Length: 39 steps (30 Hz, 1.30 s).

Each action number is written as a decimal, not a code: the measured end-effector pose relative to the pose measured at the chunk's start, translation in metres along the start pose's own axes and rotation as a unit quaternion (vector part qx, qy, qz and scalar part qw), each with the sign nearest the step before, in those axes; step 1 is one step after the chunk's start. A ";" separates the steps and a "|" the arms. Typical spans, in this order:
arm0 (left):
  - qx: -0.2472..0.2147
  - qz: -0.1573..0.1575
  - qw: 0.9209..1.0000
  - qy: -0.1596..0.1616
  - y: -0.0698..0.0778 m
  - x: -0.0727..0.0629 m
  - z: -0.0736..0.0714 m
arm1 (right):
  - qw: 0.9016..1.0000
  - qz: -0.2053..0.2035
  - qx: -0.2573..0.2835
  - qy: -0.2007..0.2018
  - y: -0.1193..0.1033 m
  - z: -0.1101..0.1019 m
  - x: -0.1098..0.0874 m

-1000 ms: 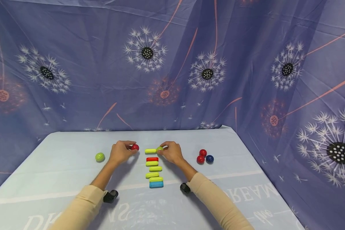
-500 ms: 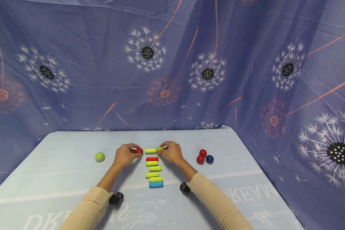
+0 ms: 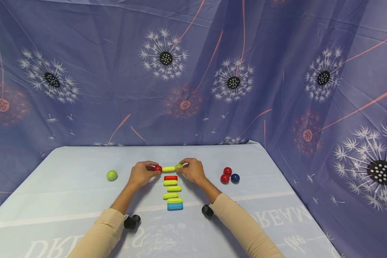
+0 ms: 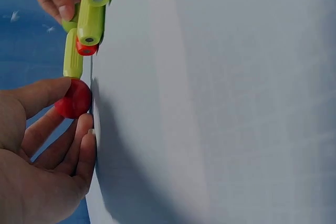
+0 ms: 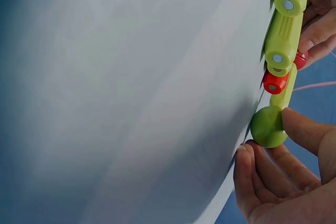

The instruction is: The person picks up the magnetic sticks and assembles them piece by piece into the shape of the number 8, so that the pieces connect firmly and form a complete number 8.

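My left hand (image 3: 142,174) pinches a red ball (image 4: 74,99) between thumb and fingers. The ball touches the left end of a yellow-green rod (image 3: 168,169) lying crosswise on the table. At the rod's right end, my right hand (image 3: 192,170) pinches a green ball (image 5: 268,127) that touches it. Nearer to me, in a column between the forearms, lie a red rod (image 3: 171,178), several yellow-green rods (image 3: 174,189) and a blue rod (image 3: 175,206). Metal discs show in the ends of the rods in both wrist views.
A loose green ball (image 3: 111,175) rests left of my left hand. To the right, two red balls (image 3: 225,178) and a dark blue ball (image 3: 235,178) sit in a cluster. The table (image 3: 84,186) has a pale cloth; a patterned purple curtain (image 3: 116,71) hangs behind and at the right.
My left hand has moved right with the red ball, bringing it against the yellow-green rod's left end. The right hand has stayed in place on the green ball.
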<state>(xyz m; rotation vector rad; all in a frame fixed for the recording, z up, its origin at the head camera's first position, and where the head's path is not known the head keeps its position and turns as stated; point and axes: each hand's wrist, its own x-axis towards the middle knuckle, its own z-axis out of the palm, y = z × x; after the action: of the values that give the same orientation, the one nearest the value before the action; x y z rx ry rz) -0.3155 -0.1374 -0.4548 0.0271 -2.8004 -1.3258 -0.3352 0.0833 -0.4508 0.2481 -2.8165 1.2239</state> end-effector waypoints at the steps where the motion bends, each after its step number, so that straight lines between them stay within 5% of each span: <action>1: -0.007 -0.006 1.000 -0.006 -0.001 0.000 -0.001 | 1.000 -0.001 0.000 0.000 0.000 0.000 0.000; 10: -0.057 -0.054 0.996 -0.039 -0.005 0.003 -0.008 | 1.000 0.004 -0.001 -0.005 0.000 -0.001 0.002; 28: -0.138 -0.121 0.983 -0.028 -0.008 0.022 -0.003 | 0.999 0.035 0.031 0.007 0.000 0.002 0.017; 39: -0.147 -0.093 0.984 -0.040 -0.011 0.025 -0.005 | 0.999 0.032 0.028 0.010 0.002 0.001 0.018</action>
<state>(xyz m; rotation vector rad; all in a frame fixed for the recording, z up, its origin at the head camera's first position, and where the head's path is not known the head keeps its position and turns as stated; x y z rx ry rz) -0.3400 -0.1490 -0.4598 0.2347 -2.6892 -1.8086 -0.3533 0.0814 -0.4508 0.1480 -2.7969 1.3112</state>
